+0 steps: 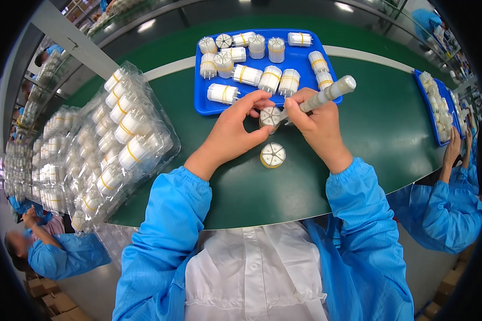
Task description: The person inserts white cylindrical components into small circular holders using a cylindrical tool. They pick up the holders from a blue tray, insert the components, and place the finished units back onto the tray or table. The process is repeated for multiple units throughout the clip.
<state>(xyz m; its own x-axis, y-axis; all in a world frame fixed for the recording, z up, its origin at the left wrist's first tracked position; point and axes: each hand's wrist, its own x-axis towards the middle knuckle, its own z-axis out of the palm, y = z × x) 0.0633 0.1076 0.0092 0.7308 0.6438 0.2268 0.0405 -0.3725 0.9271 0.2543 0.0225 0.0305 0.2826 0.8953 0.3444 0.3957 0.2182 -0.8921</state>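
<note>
My left hand (231, 135) curls its thumb and fingers around a short white cylinder (270, 115), whose round top is divided into wedge-shaped segments. In my right hand (320, 127) is a hand tool with a thick, pale wrapped handle (331, 93). The handle slants up to the right, and a thin metal end points down beside the held cylinder. Exactly what kind of tool it is cannot be made out. Just nearer to me, a second cylinder (273, 155) with a yellow band stands upright on the green table (241, 198).
Beyond my hands lies a blue tray (301, 58) with several yellow-banded white cylinders, some upright, others on their sides. Clear plastic trays (168, 140) full of cylinders are stacked at left. At far right, a person in blue sleeves (445, 211) works by another blue tray (427, 109).
</note>
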